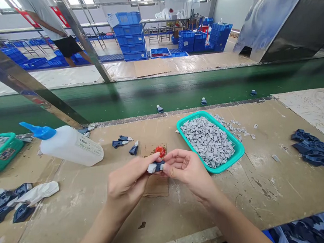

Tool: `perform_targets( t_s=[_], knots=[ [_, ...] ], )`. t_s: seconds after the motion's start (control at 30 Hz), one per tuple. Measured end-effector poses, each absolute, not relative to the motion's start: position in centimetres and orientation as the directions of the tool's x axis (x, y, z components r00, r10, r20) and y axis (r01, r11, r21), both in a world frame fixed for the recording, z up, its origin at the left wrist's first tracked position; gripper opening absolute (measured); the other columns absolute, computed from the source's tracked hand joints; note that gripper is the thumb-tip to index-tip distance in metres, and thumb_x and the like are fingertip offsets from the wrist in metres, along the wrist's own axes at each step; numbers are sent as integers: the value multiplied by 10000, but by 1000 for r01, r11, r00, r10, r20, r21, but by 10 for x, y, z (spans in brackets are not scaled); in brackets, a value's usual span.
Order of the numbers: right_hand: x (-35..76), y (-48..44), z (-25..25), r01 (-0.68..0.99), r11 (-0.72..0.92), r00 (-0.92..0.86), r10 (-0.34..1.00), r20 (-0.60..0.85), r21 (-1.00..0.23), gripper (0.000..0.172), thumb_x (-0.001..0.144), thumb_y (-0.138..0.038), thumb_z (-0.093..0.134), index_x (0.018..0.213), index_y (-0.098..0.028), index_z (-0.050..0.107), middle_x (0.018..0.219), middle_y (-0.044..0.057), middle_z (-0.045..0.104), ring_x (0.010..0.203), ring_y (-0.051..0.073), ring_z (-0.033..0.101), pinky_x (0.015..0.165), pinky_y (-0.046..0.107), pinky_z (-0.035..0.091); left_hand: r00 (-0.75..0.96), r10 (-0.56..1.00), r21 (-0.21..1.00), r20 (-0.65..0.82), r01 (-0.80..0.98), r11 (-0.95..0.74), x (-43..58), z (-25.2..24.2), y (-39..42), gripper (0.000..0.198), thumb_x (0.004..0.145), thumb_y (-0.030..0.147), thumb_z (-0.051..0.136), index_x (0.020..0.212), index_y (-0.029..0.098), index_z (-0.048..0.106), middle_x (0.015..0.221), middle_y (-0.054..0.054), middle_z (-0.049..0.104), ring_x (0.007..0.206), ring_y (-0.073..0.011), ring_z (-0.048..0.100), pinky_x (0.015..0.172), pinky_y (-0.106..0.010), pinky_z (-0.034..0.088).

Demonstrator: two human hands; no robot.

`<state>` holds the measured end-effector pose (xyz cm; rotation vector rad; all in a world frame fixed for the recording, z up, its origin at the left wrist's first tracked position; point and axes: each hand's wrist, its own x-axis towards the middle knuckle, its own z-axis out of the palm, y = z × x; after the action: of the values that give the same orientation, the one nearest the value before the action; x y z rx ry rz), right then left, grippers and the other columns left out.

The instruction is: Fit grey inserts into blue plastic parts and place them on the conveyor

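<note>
Between both hands is a small dark-blue plastic part (159, 166) with a light grey piece at its left end. My left hand (128, 180) grips it with closed fingers from the left. From the right, my right hand (187, 171) pinches its other end, thumb and fingertips together. Just behind the part, a small red dish (160, 151) rests on a stained piece of cardboard (157, 189). A turquoise basket (239, 151) heaped with small grey plastic pieces (207, 139) stands beyond my right hand. Several blue-and-grey parts (121, 141) lie beyond my left hand.
A white bottle with a blue nozzle (71, 144) lies tilted at left, near another turquoise basket (3, 162). Dark-blue parts lie in piles at left (5, 203) and right (315, 149). Behind the table runs a green conveyor belt (136, 92). A person (47, 17) stands beyond it.
</note>
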<state>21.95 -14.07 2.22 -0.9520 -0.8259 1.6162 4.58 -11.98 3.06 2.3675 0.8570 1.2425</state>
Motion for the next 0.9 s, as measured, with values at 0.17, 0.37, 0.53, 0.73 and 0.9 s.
perform_targets(
  t_s=[0.17,0.37,0.53,0.73,0.9],
  knots=[
    [211,-144,28,-492,-134,27,985,-169,-860,283,597,-274,823,817,-154,691,795,53,720,743,190,687,731,310,562,231,577,430,783,470,-771,59,24,-125,560,717,-53,629,1205,221,609,1009,-36,715,829,-165,672,782,-297,539],
    [208,-149,34,-466,-83,62,990,-126,-881,224,650,-300,785,816,-162,727,819,63,725,780,205,681,765,330,563,248,438,259,864,527,-809,62,23,-124,558,678,-45,668,1174,207,633,967,-66,732,830,-218,689,725,-339,560],
    [215,-149,36,-539,-192,-44,979,-201,-820,235,600,-260,816,774,-162,692,776,22,678,709,152,639,631,259,556,299,446,259,843,501,-826,58,26,-122,555,687,-39,663,1175,221,629,980,-62,731,841,-227,690,700,-344,563],
    [226,-146,39,-571,-273,-155,962,-225,-774,255,558,-284,831,691,-151,658,753,8,634,689,125,585,591,231,523,380,496,384,781,335,-860,51,31,-112,516,711,-35,635,1172,198,634,956,-51,733,811,-203,689,696,-327,567],
    [229,-145,39,-515,-312,-218,949,-230,-799,283,542,-355,823,641,-156,647,695,1,602,690,141,574,557,232,503,393,635,589,665,246,-769,50,32,-109,520,743,-20,620,1190,245,620,968,-23,727,768,-160,687,681,-285,577]
  ],
)
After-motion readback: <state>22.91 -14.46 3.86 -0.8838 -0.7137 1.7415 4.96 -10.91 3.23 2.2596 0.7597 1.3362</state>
